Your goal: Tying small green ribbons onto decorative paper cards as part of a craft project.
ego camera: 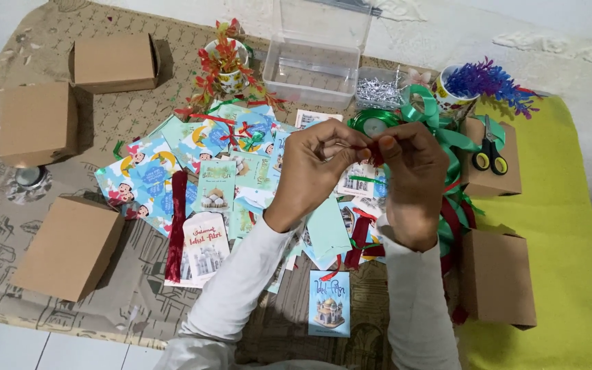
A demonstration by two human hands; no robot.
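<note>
My left hand (313, 170) and my right hand (412, 175) meet above a heap of paper cards, fingertips pinching a short piece of red ribbon (374, 149) between them. Both wear white sleeves. Beneath them lie several printed greeting cards (208, 179), some tied with red or green ribbon. A single mosque card (329, 303) lies nearest me. A dark red ribbon strip (176, 226) rests on the cards at the left.
Brown cardboard boxes (70, 248) (498, 277) (114, 62) stand around the heap. A clear plastic tub (313, 68), silver shreds (377, 91), a green ribbon roll (373, 123), scissors (490, 152) on a box, and two cups with artificial plants (224, 62) (484, 81) sit at the back.
</note>
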